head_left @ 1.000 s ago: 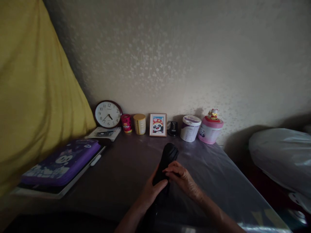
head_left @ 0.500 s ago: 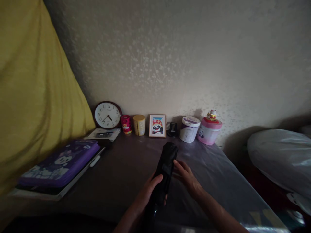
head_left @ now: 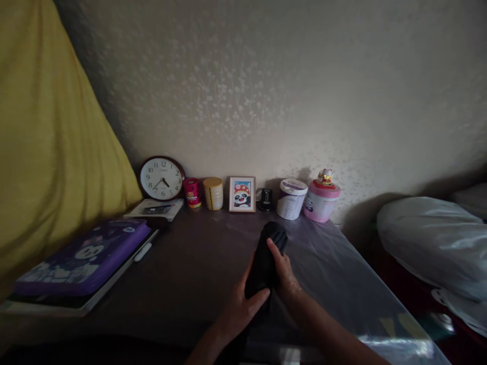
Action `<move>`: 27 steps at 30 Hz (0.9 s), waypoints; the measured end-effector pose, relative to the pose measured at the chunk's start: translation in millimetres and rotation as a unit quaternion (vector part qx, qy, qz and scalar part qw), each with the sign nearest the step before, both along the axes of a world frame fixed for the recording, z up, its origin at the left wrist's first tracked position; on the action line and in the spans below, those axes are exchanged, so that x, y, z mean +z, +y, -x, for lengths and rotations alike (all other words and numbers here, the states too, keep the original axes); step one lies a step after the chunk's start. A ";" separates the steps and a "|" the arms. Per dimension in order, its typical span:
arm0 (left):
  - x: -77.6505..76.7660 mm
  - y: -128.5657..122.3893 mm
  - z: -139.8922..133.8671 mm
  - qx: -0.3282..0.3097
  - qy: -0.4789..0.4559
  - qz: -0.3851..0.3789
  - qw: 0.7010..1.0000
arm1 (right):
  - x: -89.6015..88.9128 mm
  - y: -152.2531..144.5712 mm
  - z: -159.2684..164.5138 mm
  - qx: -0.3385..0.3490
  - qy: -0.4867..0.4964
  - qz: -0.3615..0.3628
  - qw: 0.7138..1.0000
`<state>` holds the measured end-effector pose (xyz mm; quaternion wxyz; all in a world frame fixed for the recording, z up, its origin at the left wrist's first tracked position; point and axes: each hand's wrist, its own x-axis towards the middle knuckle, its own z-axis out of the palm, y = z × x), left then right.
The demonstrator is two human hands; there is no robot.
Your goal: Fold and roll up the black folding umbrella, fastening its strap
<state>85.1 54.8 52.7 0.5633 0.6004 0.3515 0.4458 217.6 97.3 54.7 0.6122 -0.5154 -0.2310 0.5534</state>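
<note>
A folded black umbrella (head_left: pixel 262 266) is tilted upward over the table, its far end leaning a little to the right. My left hand (head_left: pixel 242 305) is wrapped round its lower part, the thumb lying across the near side. Higher up, my right hand (head_left: pixel 284 274) grips the right side with its thumb along the fabric; most of its fingers are hidden behind the umbrella. The umbrella's near end is dark and hard to make out below my left hand.
Along the wall stand a clock (head_left: pixel 163 178), a pink can (head_left: pixel 192 193), a yellow-lidded jar (head_left: pixel 213 194), a framed panda picture (head_left: pixel 242 194), a small black object (head_left: pixel 265 199), a white tub (head_left: pixel 291 199) and a pink tub (head_left: pixel 321 202). A purple case (head_left: pixel 85 258) lies left.
My right hand has gone from touching the umbrella's side with extended fingers to gripping its upper part. The umbrella has turned slightly in my hands. The view has shifted a little.
</note>
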 end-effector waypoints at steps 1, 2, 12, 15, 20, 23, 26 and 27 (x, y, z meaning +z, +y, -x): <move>0.5 -0.2 0.7 -0.012 -0.005 0.007 1.000 | 1.5 0.4 0.0 -0.004 -0.002 0.000 1.000; 0.9 -0.4 1.5 -0.025 -0.010 0.017 1.000 | 2.8 0.9 -0.1 -0.011 -0.004 0.002 1.000; -25.4 -4.4 -8.3 0.055 0.072 -0.060 0.994 | 5.1 4.5 -8.4 -0.056 -0.042 -0.019 0.997; -32.4 -4.1 -8.7 0.076 0.115 -0.068 0.988 | 8.8 3.2 -7.5 -0.057 -0.039 -0.026 0.997; -17.2 0.1 -1.8 0.046 0.035 -0.009 0.998 | 17.8 4.2 -13.5 0.034 -0.002 -0.025 0.999; -4.3 2.5 3.5 0.010 -0.012 0.156 0.988 | 18.1 5.3 -24.7 0.109 0.024 -0.073 0.991; 2.1 3.7 7.7 -0.013 -0.035 0.228 0.973 | 9.5 4.7 -34.2 0.135 0.015 -0.069 0.988; 3.0 4.0 8.9 -0.016 -0.041 0.232 0.972 | 5.1 4.2 -35.9 0.145 0.010 -0.064 0.987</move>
